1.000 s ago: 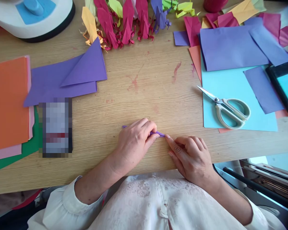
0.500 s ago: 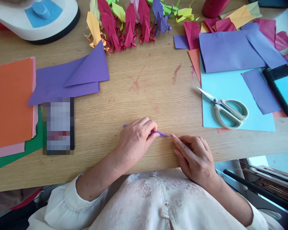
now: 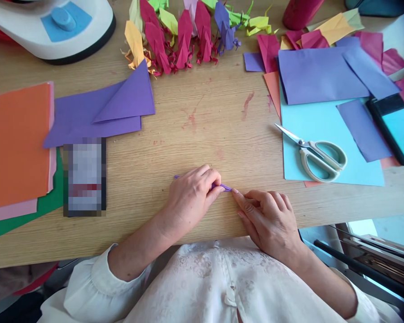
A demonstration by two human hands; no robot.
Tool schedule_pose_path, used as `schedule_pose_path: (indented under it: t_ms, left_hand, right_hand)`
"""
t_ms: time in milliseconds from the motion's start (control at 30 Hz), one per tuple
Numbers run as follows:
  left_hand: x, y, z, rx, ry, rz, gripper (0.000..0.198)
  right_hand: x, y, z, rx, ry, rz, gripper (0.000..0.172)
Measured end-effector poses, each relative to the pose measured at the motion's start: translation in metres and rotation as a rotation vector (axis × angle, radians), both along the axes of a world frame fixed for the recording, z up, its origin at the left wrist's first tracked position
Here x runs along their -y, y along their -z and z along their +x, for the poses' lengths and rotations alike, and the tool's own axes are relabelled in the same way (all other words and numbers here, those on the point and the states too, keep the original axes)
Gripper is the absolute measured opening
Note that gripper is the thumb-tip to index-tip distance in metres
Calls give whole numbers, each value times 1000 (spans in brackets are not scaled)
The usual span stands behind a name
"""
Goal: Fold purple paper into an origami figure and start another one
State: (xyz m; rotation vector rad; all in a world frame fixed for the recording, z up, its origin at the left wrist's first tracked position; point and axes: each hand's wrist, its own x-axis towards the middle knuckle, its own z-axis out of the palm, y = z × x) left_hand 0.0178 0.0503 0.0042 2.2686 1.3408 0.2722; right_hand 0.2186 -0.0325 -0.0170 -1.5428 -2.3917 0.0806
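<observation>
My left hand (image 3: 193,190) is closed in a pinch on a narrow, folded purple paper piece (image 3: 226,187). One thin end of this paper (image 3: 177,177) sticks out beyond the hand on the left, and its middle is hidden under the fingers. My right hand (image 3: 269,220) has a fingertip at the right tip of the same paper, with the other fingers curled in. How the far side of that tip is gripped is hidden. Both hands are low over the front part of the wooden table (image 3: 202,139).
Scissors (image 3: 318,157) lie on light-blue paper (image 3: 296,116) at right, beside purple sheets (image 3: 323,74) and a dark-edged device (image 3: 395,125). At left are a phone (image 3: 103,179), orange paper (image 3: 16,143) and folded purple paper (image 3: 87,112). Several origami figures (image 3: 185,38) line the back.
My right hand has moved a little left, its fingertip closer to the left hand, so less of the purple paper's tip shows. The left hand stays nearly still; the view has shifted slightly.
</observation>
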Motion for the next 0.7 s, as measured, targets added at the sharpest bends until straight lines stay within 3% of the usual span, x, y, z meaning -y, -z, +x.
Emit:
schedule_pose_path:
  t_ms: [267, 433, 700]
  left_hand:
    - [-6, 0, -14, 139, 79, -62, 8]
    - [-8, -2, -31, 305, 96, -182, 20]
    - [1, -2, -22, 213, 30, -79, 9]
  right_hand:
    - [-8, -4, -4, 28, -40, 28, 35]
    - [-6, -2, -3, 1, -25, 5, 34]
    - [-6, -1, -4, -25, -26, 17, 35]
